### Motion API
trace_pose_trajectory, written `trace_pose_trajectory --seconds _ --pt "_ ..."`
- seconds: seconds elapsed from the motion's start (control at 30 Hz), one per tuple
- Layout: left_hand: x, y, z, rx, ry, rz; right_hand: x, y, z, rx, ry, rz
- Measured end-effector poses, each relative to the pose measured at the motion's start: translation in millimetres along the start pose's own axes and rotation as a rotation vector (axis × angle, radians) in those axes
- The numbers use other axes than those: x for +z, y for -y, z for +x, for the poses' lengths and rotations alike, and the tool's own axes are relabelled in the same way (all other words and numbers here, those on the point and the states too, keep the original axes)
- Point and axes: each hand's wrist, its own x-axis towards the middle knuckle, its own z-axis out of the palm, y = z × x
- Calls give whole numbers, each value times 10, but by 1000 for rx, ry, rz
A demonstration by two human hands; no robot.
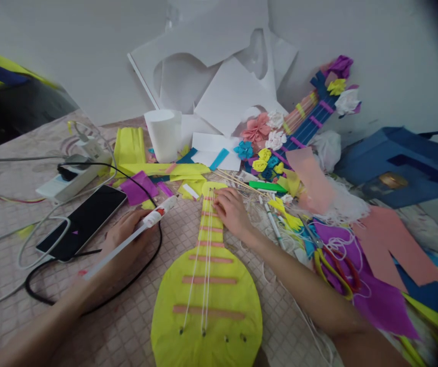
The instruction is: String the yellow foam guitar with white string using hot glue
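Observation:
My left hand (129, 232) is wrapped round a white hot glue gun (153, 218). Its nozzle points up and right, and a long translucent glue stick (115, 252) runs back over my wrist. In front of me lies a yellow paper-covered lute-like instrument (207, 285) with pink strips across it. White strings (208, 250) stretch from small dark pegs on its body to the neck's top. My right hand (231, 210) rests on the upper neck, fingertips pinched together beside the strings; what they hold is hidden.
A black phone (83, 221), cables and a power strip (69, 176) lie left. Behind are a white paper cup (163, 136) and cut white boards (230, 97). At right are scissors (333, 272), coloured paper, loose string and a blue flower-decorated instrument (306, 135).

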Motion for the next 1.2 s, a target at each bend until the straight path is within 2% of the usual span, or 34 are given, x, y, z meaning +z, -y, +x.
trace_pose_trajectory --seconds 0.17,0.33,0.57,0.67,0.83,0.97,1.2 --pt "12 -7 -4 7 -33 -4 21 -23 -6 18 19 7" --pt "-2 -19 -1 4 -10 -15 -2 -14 9 27 53 2" --pt "-23 -34 1 36 4 -11 -34 8 -25 43 19 -35" --pt "-29 -47 10 54 -18 8 -32 20 -51 54 -9 -81" --pt "14 15 36 110 -29 16 -15 57 -105 74 33 -149" --pt "58 48 43 96 -79 -18 -11 97 -150 116 33 -168" --pt "22 7 35 53 -14 -35 -77 188 -190 155 49 -167"
